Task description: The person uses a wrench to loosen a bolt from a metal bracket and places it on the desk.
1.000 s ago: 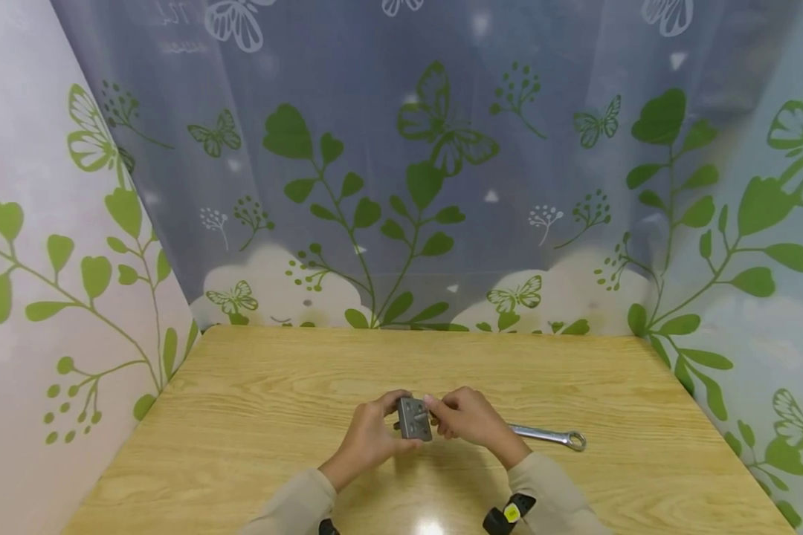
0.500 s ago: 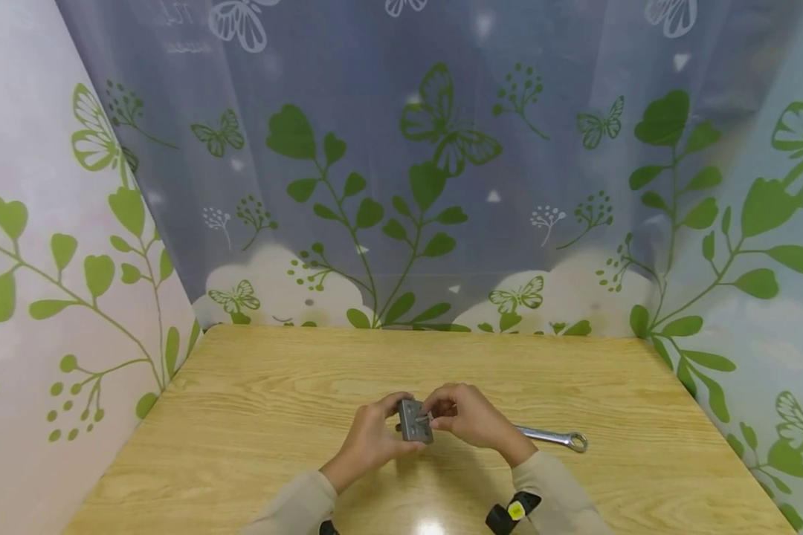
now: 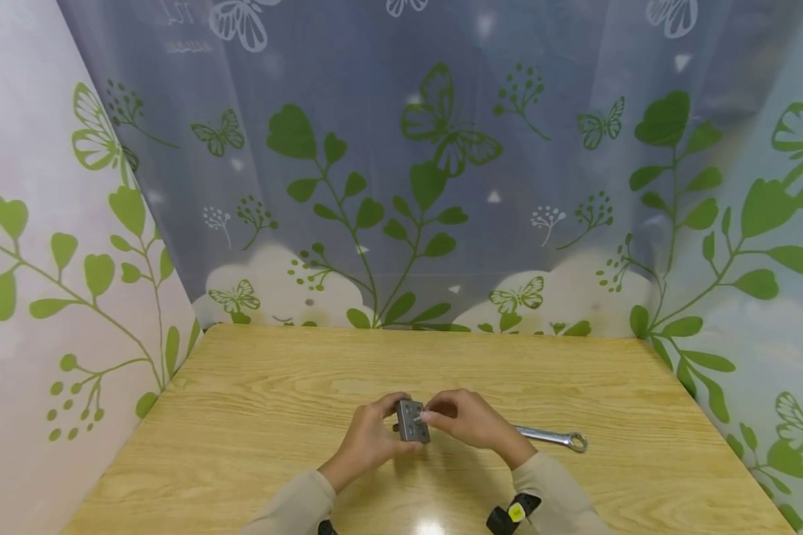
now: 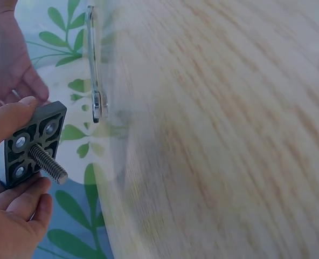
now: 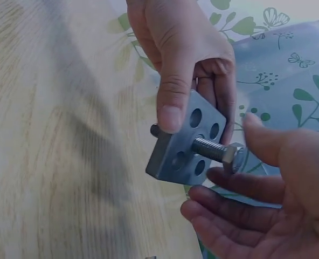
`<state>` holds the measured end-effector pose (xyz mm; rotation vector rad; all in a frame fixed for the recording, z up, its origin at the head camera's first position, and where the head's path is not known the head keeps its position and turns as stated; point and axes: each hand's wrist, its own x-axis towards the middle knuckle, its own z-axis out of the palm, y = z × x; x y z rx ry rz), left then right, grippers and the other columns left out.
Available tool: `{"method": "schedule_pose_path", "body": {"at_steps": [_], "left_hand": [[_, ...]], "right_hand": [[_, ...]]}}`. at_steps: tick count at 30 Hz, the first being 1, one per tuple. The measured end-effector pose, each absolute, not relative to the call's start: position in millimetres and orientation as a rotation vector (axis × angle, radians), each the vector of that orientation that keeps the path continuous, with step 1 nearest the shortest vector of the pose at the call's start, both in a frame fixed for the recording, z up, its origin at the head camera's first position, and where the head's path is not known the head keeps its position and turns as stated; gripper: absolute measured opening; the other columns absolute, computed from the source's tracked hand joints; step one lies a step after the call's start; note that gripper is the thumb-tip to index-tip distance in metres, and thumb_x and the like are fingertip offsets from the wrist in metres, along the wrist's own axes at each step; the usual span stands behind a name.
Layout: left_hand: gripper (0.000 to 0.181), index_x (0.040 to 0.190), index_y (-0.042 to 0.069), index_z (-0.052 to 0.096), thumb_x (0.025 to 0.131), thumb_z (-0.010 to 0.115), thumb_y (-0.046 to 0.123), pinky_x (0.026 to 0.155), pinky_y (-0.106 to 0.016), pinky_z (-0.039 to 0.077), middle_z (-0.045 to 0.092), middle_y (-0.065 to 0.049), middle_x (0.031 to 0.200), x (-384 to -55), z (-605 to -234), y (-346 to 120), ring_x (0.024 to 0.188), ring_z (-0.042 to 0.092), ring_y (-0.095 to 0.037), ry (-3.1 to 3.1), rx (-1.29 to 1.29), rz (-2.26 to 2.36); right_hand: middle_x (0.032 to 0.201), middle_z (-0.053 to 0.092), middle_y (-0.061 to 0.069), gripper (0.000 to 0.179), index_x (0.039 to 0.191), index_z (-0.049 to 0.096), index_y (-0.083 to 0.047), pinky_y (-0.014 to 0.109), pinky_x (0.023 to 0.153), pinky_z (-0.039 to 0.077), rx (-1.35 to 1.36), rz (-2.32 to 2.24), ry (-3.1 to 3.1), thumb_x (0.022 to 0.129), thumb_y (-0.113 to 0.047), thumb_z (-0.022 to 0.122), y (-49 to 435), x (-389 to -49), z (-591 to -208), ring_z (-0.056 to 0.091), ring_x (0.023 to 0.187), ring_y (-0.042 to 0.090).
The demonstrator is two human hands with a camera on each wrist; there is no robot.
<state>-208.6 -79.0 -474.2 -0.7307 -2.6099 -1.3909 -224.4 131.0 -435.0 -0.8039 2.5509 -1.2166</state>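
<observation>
My left hand (image 3: 368, 438) grips a grey square metal plate (image 5: 173, 156) by its edges, thumb on one side and fingers on the other. The plate has holes near its corners. A hex bolt (image 5: 210, 148) runs through the plate's middle, its head standing off from the face on the right hand's side. In the left wrist view the threaded end of the bolt (image 4: 49, 164) sticks out of the ribbed back. My right hand (image 3: 471, 420) is at the bolt head, thumb and fingers spread loosely around it; the right wrist view shows the thumb apart from the head.
A shiny wrench (image 3: 552, 436) lies on the wooden table (image 3: 274, 379) to the right, its ring end outward and its other end hidden behind the right hand. Printed curtains (image 3: 375, 223) enclose the table at the back and sides.
The right hand's fingers have shifted about the bolt, moving off it and back to its head. The left hand keeps the plate nearly in place.
</observation>
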Motion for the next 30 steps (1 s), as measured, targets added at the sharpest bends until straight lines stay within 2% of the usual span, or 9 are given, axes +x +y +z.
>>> {"method": "schedule_pose_path", "body": {"at_steps": [5, 8, 11, 16, 18, 23, 30], "left_hand": [[0.069, 0.126, -0.002, 0.056, 0.068, 0.088, 0.016, 0.092, -0.046, 0.052, 0.067, -0.016, 0.116, -208.9, -472.8, -79.1, 0.107, 0.065, -0.032, -2.594, -0.745, -1.421], [0.068, 0.126, -0.001, 0.057, 0.068, 0.088, 0.016, 0.093, -0.046, 0.052, 0.066, -0.016, 0.117, -209.2, -471.1, -78.5, 0.108, 0.064, -0.031, -2.566, -0.756, -1.456], [0.067, 0.125, -0.001, 0.057, 0.068, 0.088, 0.016, 0.093, -0.047, 0.052, 0.066, -0.016, 0.118, -209.4, -469.2, -78.1, 0.109, 0.064, -0.032, -2.551, -0.759, -1.481], [0.068, 0.126, -0.002, 0.056, 0.068, 0.088, 0.016, 0.092, -0.048, 0.052, 0.065, -0.018, 0.119, -207.9, -467.4, -79.1, 0.108, 0.064, -0.034, -2.578, -0.741, -1.487], [0.069, 0.126, -0.002, 0.056, 0.068, 0.088, 0.016, 0.092, -0.048, 0.052, 0.065, -0.018, 0.119, -207.8, -467.4, -79.3, 0.108, 0.064, -0.035, -2.59, -0.737, -1.473], [0.069, 0.125, -0.002, 0.056, 0.067, 0.088, 0.017, 0.092, -0.048, 0.052, 0.066, -0.018, 0.118, -208.5, -467.5, -79.0, 0.108, 0.064, -0.034, -2.593, -0.734, -1.446], [0.068, 0.126, 0.0, 0.057, 0.067, 0.088, 0.018, 0.092, -0.046, 0.053, 0.066, -0.016, 0.119, -207.1, -467.3, -79.8, 0.107, 0.064, -0.033, -2.608, -0.716, -1.439]], "right_hand": [[0.076, 0.067, 0.011, 0.046, 0.092, 0.07, 0.0, 0.028, 0.057, 0.052, -0.723, -1.242, 2.557, 0.102, -0.037, 0.046, 129.4, -224.0, -437.3, 0.063, 0.067, 0.025], [0.063, 0.064, 0.007, 0.049, 0.082, 0.07, 0.0, 0.024, 0.048, 0.046, -0.703, -1.255, 2.583, 0.102, -0.037, 0.046, 127.3, -223.3, -436.4, 0.058, 0.054, 0.015], [0.059, 0.061, 0.004, 0.046, 0.079, 0.069, -0.001, 0.022, 0.045, 0.04, -0.719, -1.237, 2.618, 0.1, -0.036, 0.05, 126.0, -222.9, -434.5, 0.049, 0.049, 0.009], [0.084, 0.069, 0.004, 0.019, 0.097, 0.071, -0.004, 0.024, 0.059, 0.05, -0.811, -1.227, 2.638, 0.093, -0.021, 0.064, 126.8, -221.9, -432.4, 0.059, 0.069, 0.011], [0.095, 0.069, 0.004, 0.016, 0.104, 0.071, -0.006, 0.026, 0.067, 0.053, -0.846, -1.239, 2.641, 0.089, -0.011, 0.068, 127.2, -221.4, -432.0, 0.062, 0.08, 0.013], [0.097, 0.067, 0.003, 0.021, 0.103, 0.072, -0.007, 0.027, 0.071, 0.053, -0.872, -1.25, 2.65, 0.084, 0.002, 0.069, 126.2, -221.1, -430.3, 0.06, 0.083, 0.015], [0.098, 0.068, 0.005, 0.023, 0.106, 0.072, -0.006, 0.027, 0.07, 0.054, -0.881, -1.228, 2.645, 0.084, 0.0, 0.07, 125.7, -221.3, -431.1, 0.061, 0.083, 0.015]]}}
